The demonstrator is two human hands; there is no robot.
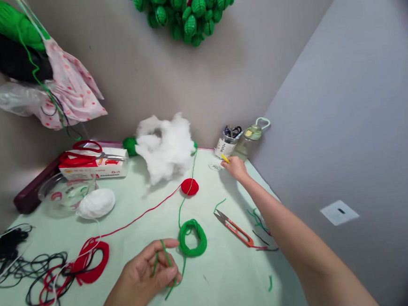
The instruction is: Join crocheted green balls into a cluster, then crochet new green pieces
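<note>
Low in the head view, my left hand (151, 272) is closed, with green yarn (167, 255) looped around its fingers and pinched near the thumb. A wound ring of green yarn (193, 238) lies beside its fingertips. My right hand (236, 168) reaches to the back right and grips a slim yellow tool (225, 159), apparently a crochet hook. Its working end cannot be made out. Near that hand stands a cup of tools (226, 144). Orange-handled thread snips (234, 228) rest on the table between my arms. A red round piece (189, 186) lies further back.
White stuffing (166, 149) sits at the back. Red scissors (91, 155) lie on a box (102, 165) at left, behind a white yarn ball (97, 203). Tangled black and red yarn (54, 278) covers the left front. A bottle (250, 140) stands by the right wall.
</note>
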